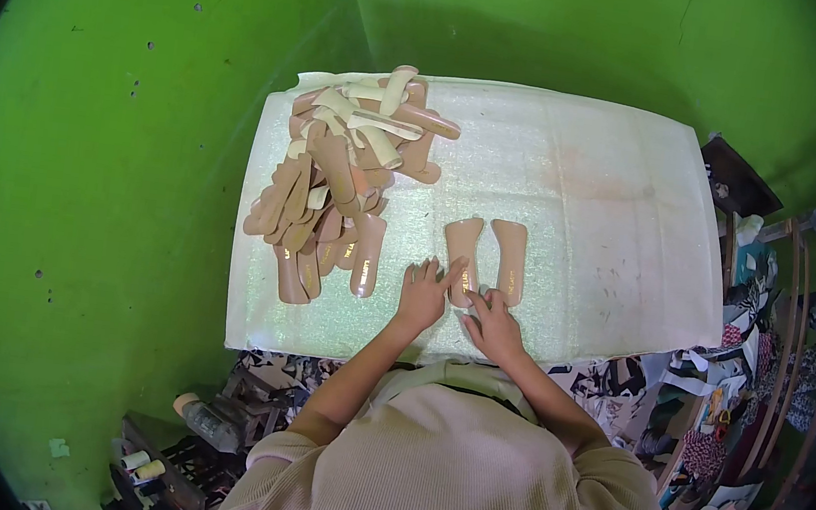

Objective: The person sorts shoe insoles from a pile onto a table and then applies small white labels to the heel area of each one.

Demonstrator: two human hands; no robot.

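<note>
Two tan insole-shaped pieces lie side by side on the pale table [623,219]. My left hand [424,292] rests at the left edge of the left insole [464,246], its fingers spread and the index finger touching the piece. On that insole's lower end, beside gold lettering, are the fingertips of my right hand [494,323], whose fingers are also apart. The right insole [509,257] lies just beyond my right fingertips. Another single insole [367,255] with lettering is to the left of my left hand, at the edge of a pile.
A heap of tan and cream insoles [338,161] covers the table's left part. Green walls stand behind and to the left. Racks with fabric scraps [708,445] are at the right. A plastic bottle [208,424] and thread spools [148,470] sit at the lower left.
</note>
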